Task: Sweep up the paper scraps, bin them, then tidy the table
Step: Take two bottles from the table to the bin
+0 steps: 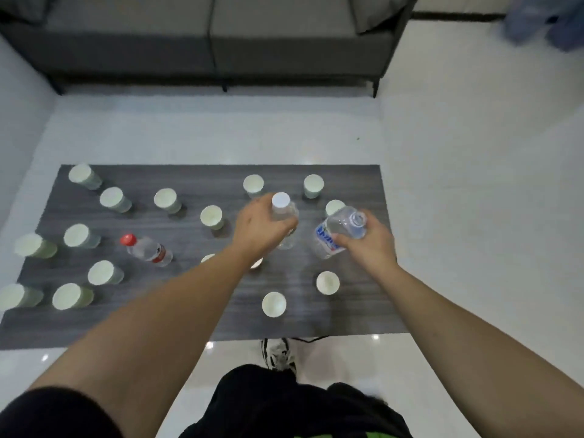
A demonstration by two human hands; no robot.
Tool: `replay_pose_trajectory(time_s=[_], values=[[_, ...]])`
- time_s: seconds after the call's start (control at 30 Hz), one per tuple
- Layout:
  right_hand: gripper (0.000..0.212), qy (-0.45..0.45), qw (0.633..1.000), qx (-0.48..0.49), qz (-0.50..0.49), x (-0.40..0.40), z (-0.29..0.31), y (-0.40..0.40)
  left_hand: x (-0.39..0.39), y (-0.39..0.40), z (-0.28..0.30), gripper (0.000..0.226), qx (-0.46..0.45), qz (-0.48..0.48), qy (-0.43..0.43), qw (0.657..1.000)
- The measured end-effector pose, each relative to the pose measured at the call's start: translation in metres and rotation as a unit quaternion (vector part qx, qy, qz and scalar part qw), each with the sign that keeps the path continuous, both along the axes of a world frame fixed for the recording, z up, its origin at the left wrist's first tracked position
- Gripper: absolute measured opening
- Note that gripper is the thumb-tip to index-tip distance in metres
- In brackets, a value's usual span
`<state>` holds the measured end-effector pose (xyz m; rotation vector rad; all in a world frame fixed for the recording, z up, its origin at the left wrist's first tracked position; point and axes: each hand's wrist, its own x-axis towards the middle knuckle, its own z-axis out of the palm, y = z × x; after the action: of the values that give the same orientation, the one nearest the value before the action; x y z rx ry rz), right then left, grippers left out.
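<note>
Left hand (262,227) hides most of the white-capped bottle (282,205) it holds.

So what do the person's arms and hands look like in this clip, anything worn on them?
Both forearms are bare, with no gloves, watch or rings visible on the left hand or the right hand. A short black sleeve covers the left upper arm at the bottom edge of the picture. The right upper arm is out of view, so its sleeve cannot be seen.

Blurred, unreadable blue lettering on the uncapped bottle's label (324,237)
</note>
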<state>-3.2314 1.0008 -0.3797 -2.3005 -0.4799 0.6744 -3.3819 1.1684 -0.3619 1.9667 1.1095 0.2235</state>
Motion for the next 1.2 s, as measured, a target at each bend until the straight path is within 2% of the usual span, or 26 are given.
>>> replay_pose_trajectory(time_s=[0.17, 0.33, 0.43, 0.63, 0.83, 0.9, 1.0, 1.2], values=[[0.074, -0.058, 0.992, 0.054, -0.097, 0.057, 0.072, -0.098, 0.111, -0.072, 0.075, 0.052, 0.082, -0.157, -0.063, 0.982], [0.081, -0.084, 0.967, 0.107, -0.216, 0.108, 0.139, -0.238, 0.215, -0.202, 0.148, 0.04, 0.085, -0.266, -0.133, 0.951], [0.072, -0.12, 0.946, 0.127, -0.274, 0.129, 0.177, -0.337, 0.27, -0.302, 0.19, 0.039, 0.078, -0.321, -0.161, 0.93], [0.081, -0.178, 0.893, 0.101, -0.401, 0.133, 0.22, -0.541, 0.336, -0.52, 0.247, 0.036, 0.08, -0.437, -0.224, 0.868], [0.08, -0.201, 0.814, 0.075, -0.54, 0.092, 0.232, -0.728, 0.341, -0.725, 0.261, 0.042, 0.055, -0.547, -0.263, 0.793], [0.078, -0.197, 0.783, 0.069, -0.586, 0.076, 0.228, -0.78, 0.341, -0.785, 0.259, 0.038, 0.043, -0.588, -0.256, 0.766], [0.061, -0.186, 0.736, 0.067, -0.647, 0.056, 0.218, -0.853, 0.342, -0.876, 0.253, 0.041, 0.025, -0.646, -0.243, 0.724], [0.059, -0.179, 0.656, 0.028, -0.732, 0.045, 0.19, -0.996, 0.369, -1.057, 0.23, 0.044, 0.004, -0.735, -0.221, 0.641]])
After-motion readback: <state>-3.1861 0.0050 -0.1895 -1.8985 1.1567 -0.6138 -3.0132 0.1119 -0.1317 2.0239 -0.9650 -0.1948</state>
